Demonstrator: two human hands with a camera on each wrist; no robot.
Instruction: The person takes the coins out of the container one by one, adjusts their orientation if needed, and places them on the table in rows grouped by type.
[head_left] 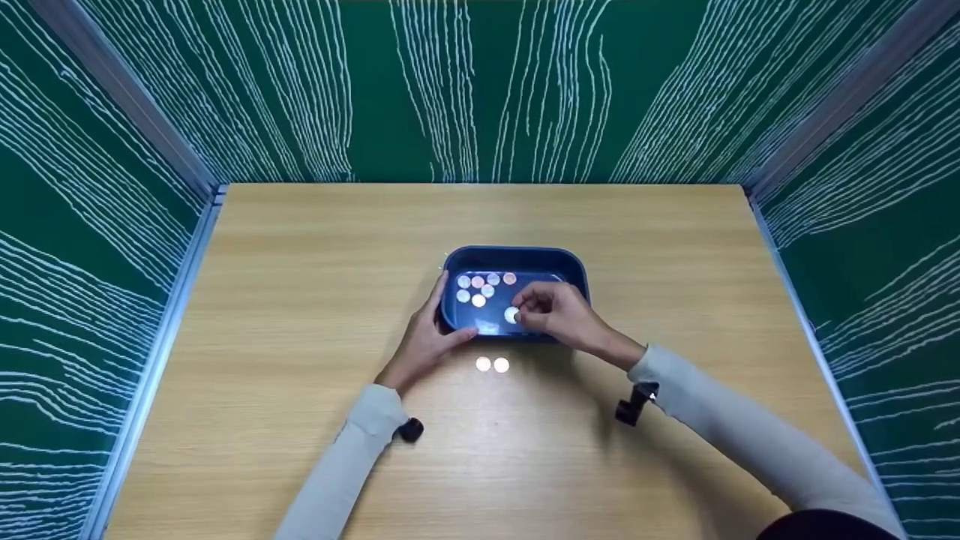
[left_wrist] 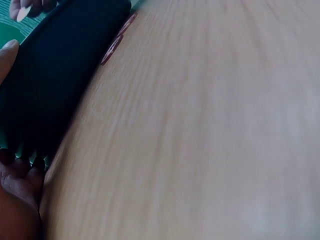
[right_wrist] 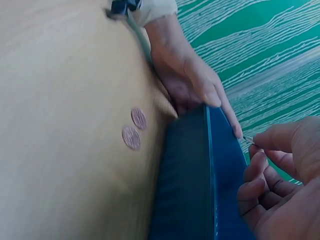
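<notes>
A dark blue rectangular tray (head_left: 517,259) holds several coins, some silver and some copper, mostly in its left half. My left hand (head_left: 429,341) grips the tray's near left corner, thumb over the near rim and fingers along the left side. My right hand (head_left: 562,311) is over the right part of the tray. Between its thumb and index finger it pinches a coin (head_left: 511,315), which shows pale in the left wrist view and edge-on in the right wrist view. Two copper coins (right_wrist: 131,137) lie on the table just in front of the tray.
The wooden table (head_left: 337,262) runs out around the tray on every side. Green panels (head_left: 375,90) with white wavy lines stand behind it and at both sides, joined by metal posts (head_left: 135,90). A small dark wrist camera (head_left: 411,430) sits at the left cuff.
</notes>
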